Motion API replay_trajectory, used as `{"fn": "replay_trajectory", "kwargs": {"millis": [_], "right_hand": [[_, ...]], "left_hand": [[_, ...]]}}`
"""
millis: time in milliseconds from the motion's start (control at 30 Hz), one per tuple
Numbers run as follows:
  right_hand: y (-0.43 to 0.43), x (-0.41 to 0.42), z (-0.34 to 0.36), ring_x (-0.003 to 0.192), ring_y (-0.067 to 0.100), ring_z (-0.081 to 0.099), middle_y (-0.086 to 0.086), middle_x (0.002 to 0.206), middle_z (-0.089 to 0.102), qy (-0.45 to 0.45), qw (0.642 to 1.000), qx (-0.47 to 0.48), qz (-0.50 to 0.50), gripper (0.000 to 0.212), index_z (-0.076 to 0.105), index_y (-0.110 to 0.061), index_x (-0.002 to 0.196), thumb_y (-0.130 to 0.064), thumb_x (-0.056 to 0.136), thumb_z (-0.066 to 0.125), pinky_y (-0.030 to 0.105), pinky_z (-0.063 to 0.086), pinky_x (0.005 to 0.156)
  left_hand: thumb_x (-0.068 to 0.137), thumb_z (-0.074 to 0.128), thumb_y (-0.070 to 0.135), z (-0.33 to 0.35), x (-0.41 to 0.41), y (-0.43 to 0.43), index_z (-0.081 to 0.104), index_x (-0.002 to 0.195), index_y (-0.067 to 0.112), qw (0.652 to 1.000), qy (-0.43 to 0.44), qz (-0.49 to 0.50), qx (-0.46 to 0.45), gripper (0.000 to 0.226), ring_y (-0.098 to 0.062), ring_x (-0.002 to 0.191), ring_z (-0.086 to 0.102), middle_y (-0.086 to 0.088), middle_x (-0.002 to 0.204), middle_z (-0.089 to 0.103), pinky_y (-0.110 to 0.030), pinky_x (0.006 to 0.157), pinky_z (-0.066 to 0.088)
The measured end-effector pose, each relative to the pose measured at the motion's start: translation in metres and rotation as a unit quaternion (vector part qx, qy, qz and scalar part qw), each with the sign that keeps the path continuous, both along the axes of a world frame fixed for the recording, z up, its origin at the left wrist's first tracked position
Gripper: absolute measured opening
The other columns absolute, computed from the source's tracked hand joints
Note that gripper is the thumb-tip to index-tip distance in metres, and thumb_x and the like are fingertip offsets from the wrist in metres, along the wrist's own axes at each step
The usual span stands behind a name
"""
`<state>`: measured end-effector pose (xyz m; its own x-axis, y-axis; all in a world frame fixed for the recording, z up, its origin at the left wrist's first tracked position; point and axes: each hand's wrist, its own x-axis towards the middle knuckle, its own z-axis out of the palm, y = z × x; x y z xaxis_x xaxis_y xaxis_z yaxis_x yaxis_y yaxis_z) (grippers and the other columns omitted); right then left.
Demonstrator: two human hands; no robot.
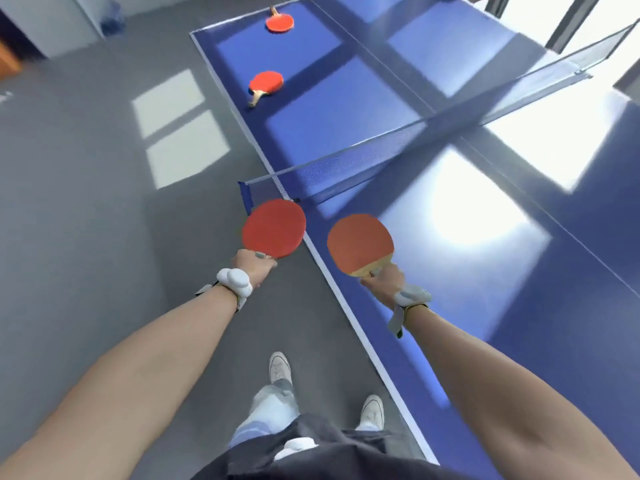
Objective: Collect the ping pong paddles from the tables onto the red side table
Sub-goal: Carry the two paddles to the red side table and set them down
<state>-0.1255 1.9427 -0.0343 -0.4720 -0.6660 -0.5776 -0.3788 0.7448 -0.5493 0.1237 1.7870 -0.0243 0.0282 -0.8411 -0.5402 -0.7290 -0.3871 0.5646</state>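
Handles hidden by left hand (pixel 254 268), right hand (pixel 384 282).

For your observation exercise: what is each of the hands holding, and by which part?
The left hand grips a red paddle by its handle; the right hand grips a second paddle, also by its handle.

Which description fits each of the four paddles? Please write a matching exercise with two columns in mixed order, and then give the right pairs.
Column one:
1. left-hand paddle
2. right-hand paddle
3. nearer loose paddle
4. farther loose paddle

Column two:
A. handle points away from the person
B. bare wood shows under the red rubber
C. held beside the net post
D. handle points toward the side edge of the table

Pairs: 1-C, 2-B, 3-D, 4-A.
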Motion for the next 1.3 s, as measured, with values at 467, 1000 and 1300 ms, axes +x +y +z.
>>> {"fn": "replay_trajectory", "kwargs": {"millis": [467, 1000, 1300], "right_hand": [[-0.263, 0.22, 0.06, 0.119, 0.026, 0.063, -0.001, 0.116, 0.063, 0.121, 0.987, 0.034, 0.096, 0.048, 0.057, -0.032, 0.134, -0.042, 0.087, 0.057, 0.034, 0.04, 0.088], [-0.6, 0.292, 0.059, 0.096, 0.021, 0.058, -0.003, 0.106, 0.062, 0.097, 0.985, 0.067, 0.128, 0.032, 0.062, -0.03, 0.124, -0.043, 0.095, 0.057, 0.032, 0.032, 0.088], [-0.788, 0.32, 0.043, 0.071, 0.017, 0.054, -0.009, 0.084, 0.057, 0.098, 0.985, 0.068, 0.122, 0.046, 0.064, -0.032, 0.111, -0.068, 0.083, 0.057, 0.032, 0.033, 0.08]], "left_hand": [[0.084, 0.065, 0.023, 0.014, 0.261, -0.17, 0.025, 0.056, 0.021, 0.994, -0.058, 0.057, -0.074, 0.049, -0.026, 0.066, 0.025, 0.002, 0.058, 0.031, -0.03, 0.056, 0.02], [0.083, 0.078, 0.037, 0.014, 0.327, -0.465, 0.037, 0.058, 0.019, 0.988, -0.025, 0.135, -0.067, 0.051, -0.026, 0.063, 0.034, 0.0, 0.061, 0.04, -0.029, 0.063, 0.033], [0.082, 0.076, 0.041, 0.022, 0.371, -0.647, 0.023, 0.06, 0.02, 0.986, -0.077, 0.117, -0.09, 0.061, -0.023, 0.067, 0.027, 0.002, 0.061, 0.03, -0.031, 0.058, 0.023]]}}
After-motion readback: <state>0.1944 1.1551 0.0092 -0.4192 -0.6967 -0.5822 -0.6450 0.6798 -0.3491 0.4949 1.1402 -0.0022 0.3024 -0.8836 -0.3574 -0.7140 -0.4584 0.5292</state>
